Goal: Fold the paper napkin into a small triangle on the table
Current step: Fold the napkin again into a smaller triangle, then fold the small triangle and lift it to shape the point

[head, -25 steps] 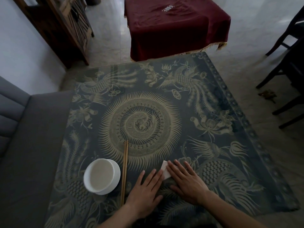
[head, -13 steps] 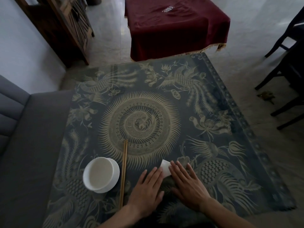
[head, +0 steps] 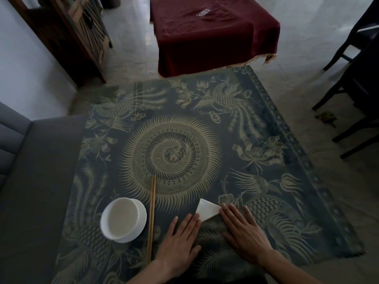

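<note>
A small white folded paper napkin [head: 206, 210] lies flat near the front of the dark patterned table [head: 266, 160], showing a triangular shape with a point toward the far left. My left hand [head: 180, 240] rests palm down on the table, fingertips touching the napkin's near left edge. My right hand [head: 244, 232] lies flat too, fingers spread, fingertips at the napkin's right edge. Neither hand grips it. The napkin's near corner is partly hidden by my fingers.
A white bowl [head: 123, 220] stands left of my left hand, with a pair of wooden chopsticks [head: 151, 218] lying between them. A grey sofa [head: 30, 181] borders the table's left side. A red-draped table [head: 213, 31] stands beyond, dark chairs [head: 352, 78] at right.
Both hands have slid back off the napkin toward me and apart, uncovering most of it. The napkin stays flat in place.
</note>
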`<action>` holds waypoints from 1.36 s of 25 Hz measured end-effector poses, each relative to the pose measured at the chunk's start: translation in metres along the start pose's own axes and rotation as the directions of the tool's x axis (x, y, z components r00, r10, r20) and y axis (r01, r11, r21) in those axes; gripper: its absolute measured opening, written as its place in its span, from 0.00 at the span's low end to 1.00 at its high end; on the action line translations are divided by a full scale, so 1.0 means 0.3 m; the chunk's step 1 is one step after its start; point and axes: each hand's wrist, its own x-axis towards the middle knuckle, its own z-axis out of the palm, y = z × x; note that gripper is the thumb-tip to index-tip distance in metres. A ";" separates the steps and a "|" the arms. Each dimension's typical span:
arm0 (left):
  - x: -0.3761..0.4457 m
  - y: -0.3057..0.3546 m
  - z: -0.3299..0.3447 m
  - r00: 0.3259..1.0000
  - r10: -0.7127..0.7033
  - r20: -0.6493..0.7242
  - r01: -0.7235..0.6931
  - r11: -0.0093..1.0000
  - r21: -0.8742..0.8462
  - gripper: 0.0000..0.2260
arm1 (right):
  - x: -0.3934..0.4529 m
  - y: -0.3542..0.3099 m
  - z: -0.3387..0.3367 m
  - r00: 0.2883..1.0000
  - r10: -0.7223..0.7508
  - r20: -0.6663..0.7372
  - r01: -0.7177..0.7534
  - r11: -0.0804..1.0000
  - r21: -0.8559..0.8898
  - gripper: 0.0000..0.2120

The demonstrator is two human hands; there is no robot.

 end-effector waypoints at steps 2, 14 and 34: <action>-0.031 -0.013 0.008 1.000 -0.003 -0.006 0.003 1.000 0.001 0.31 | -0.011 0.020 -0.009 1.000 0.022 0.000 -0.022 1.000 -0.003 0.30; 0.078 -0.069 -0.089 0.962 -0.128 -0.242 0.063 0.964 -0.259 0.09 | -0.020 0.037 0.003 0.991 0.135 -0.006 -0.134 0.989 0.069 0.30; 0.403 -0.068 -0.208 0.962 -0.132 0.237 0.196 0.943 -0.270 0.06 | 0.081 -0.049 -0.071 0.948 0.318 -0.023 -0.298 0.910 0.288 0.31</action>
